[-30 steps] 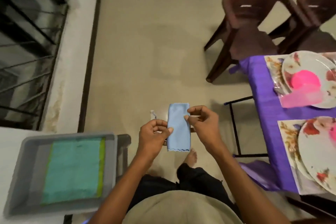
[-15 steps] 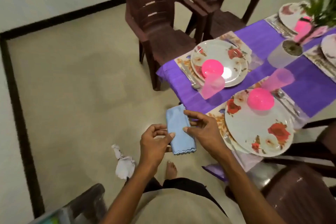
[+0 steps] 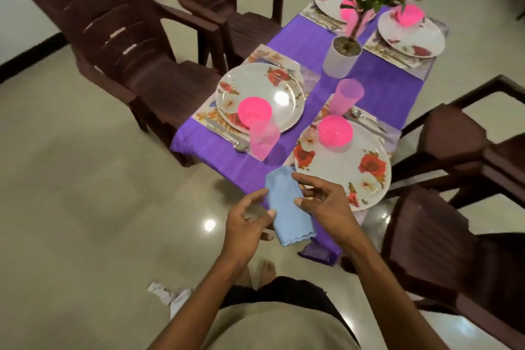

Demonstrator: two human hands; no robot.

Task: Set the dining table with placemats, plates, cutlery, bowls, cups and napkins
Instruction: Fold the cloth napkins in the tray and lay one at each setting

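A folded light-blue napkin (image 3: 287,207) hangs between my two hands just short of the table's near end. My left hand (image 3: 247,224) pinches its left edge and my right hand (image 3: 324,204) pinches its right edge. The table wears a purple cloth (image 3: 383,85). On it lie floral placemats with floral plates: a near-right plate (image 3: 355,173) with a pink bowl (image 3: 335,131), and a near-left plate (image 3: 261,91) with a pink bowl (image 3: 254,111). A pink cup (image 3: 262,138) stands by the left plate, another pink cup (image 3: 345,96) by the right one. Cutlery (image 3: 366,121) lies beside the plates.
A potted plant (image 3: 343,57) stands mid-table. Two more place settings (image 3: 412,37) lie at the far end. Dark brown plastic chairs stand on the left (image 3: 136,65) and on the right (image 3: 454,207). A crumpled white scrap (image 3: 167,293) lies on the floor by my feet.
My view has swung from the grey tray and floor to the table. Both hands kept hold of the blue napkin and carried it up to the table's near end.
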